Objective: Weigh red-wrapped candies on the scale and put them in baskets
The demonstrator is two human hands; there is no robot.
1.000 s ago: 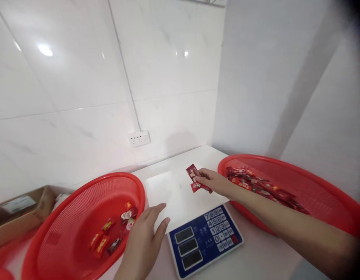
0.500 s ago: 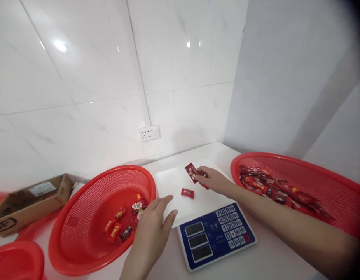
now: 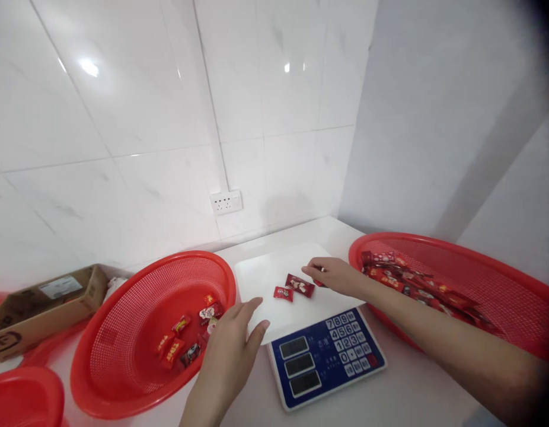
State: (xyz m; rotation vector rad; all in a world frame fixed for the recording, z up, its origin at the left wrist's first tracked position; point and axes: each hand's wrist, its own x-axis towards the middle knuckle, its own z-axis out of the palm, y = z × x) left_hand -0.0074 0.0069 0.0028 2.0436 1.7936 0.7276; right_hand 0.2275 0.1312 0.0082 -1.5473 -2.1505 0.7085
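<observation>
A scale with a white platter (image 3: 265, 273) and a blue keypad panel (image 3: 328, 356) stands in the middle. Two red candy packets lie on the platter, a small one (image 3: 283, 293) and a longer one (image 3: 300, 285). My right hand (image 3: 334, 276) hovers just right of them with its fingers curled, and a bit of another red packet (image 3: 319, 283) shows under the fingertips. My left hand (image 3: 232, 347) lies flat with its fingers stretched out, at the platter's front left corner beside the left red basket (image 3: 123, 379). It holds nothing.
The left basket holds several loose candies (image 3: 190, 335). A larger red basket (image 3: 501, 279) on the right holds a heap of red packets (image 3: 408, 281). A cardboard box (image 3: 43, 305) and another red basket (image 3: 21, 397) sit far left. A wall socket (image 3: 226, 202) is behind.
My right hand has set a second, longer packet down on the platter next to the first and moved slightly right and lower. My left hand has stayed in place.
</observation>
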